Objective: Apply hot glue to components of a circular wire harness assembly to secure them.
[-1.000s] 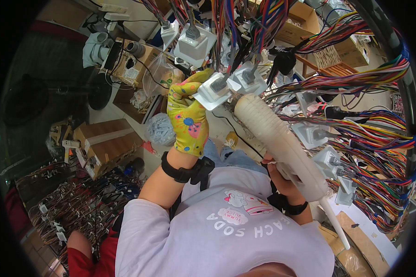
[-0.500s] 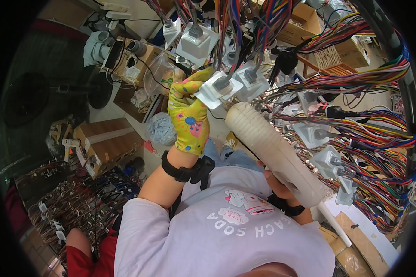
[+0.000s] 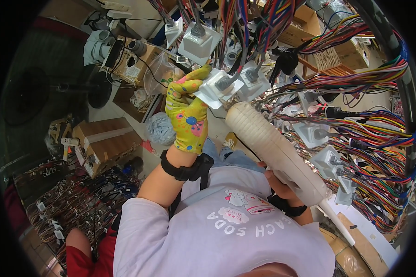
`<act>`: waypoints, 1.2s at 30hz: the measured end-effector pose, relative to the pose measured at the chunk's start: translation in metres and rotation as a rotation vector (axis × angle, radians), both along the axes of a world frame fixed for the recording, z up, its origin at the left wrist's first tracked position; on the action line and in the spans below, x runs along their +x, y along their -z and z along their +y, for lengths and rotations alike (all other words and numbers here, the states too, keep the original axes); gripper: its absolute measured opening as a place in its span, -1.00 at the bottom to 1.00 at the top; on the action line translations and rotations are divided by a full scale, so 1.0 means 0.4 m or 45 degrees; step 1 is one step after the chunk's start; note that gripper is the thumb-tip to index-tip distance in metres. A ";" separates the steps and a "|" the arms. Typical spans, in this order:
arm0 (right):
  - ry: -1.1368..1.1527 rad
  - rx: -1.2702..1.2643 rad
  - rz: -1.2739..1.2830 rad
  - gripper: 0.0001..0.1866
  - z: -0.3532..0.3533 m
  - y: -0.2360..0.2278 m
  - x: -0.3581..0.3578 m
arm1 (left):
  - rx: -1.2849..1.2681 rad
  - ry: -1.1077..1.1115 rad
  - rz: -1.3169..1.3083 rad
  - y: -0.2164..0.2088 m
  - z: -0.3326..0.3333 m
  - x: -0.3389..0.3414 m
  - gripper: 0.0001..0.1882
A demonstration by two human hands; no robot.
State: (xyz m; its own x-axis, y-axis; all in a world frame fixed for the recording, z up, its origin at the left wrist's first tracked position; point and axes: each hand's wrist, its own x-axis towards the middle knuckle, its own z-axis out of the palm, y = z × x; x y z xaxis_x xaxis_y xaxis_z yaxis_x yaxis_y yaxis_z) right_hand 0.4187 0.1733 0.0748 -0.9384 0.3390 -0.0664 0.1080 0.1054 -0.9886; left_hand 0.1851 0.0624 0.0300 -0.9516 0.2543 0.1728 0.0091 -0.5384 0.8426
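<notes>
My left hand [image 3: 188, 115], in a yellow patterned glove, pinches the edge of a white square plastic housing [image 3: 209, 96]. A grey plug with wires sits in that housing. Close beside it on the right hangs a similar white housing [image 3: 254, 83]. My right hand [image 3: 279, 185] is bare and mostly hidden, its fingers wrapped round the underside of a bulky, whitish glue gun [image 3: 275, 150]. The gun's ribbed front end points up-left, close to the held housing; whether its tip touches cannot be made out. A white glue stick [image 3: 339, 221] juts from its back.
Bundles of coloured wires [image 3: 356, 122] with more white housings hang from a dark curved frame [image 3: 404, 87] at the right. A cardboard box [image 3: 107, 141] stands at left, above piled harnesses [image 3: 78, 198]. Someone's red clothing [image 3: 94, 263] shows at lower left.
My left gloved hand has shifted very slightly left, and its fingers sit a little differently on the housing. The glue gun has barely moved.
</notes>
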 end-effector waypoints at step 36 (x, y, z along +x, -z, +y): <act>0.082 -0.506 0.120 -0.33 0.010 0.039 0.032 | 0.294 0.572 -0.673 0.029 -0.016 0.024 -0.59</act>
State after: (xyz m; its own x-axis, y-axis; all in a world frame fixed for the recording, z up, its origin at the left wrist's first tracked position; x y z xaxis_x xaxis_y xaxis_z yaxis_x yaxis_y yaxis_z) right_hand 0.4315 0.1772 0.0591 -0.9245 0.3622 -0.1190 0.0094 -0.2905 -0.9568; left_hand 0.1947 0.0560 0.0182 -0.7353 0.6523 -0.1840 -0.6308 -0.5594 0.5378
